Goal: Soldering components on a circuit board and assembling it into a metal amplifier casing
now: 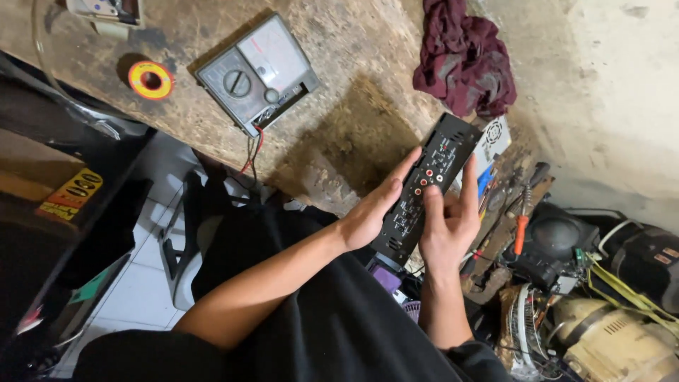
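Holding a long black panel with small red and white sockets between both hands, centre right of the frame, over the tabletop edge. My left hand lies flat along its left side, fingers straight and together, palm against the edge. My right hand cups the lower right side, thumb resting on the face, fingers spread up behind it. An analog multimeter with red and black leads sits upper centre, a solder spool upper left, a maroon rag top right. An orange-handled tool lies among clutter at right.
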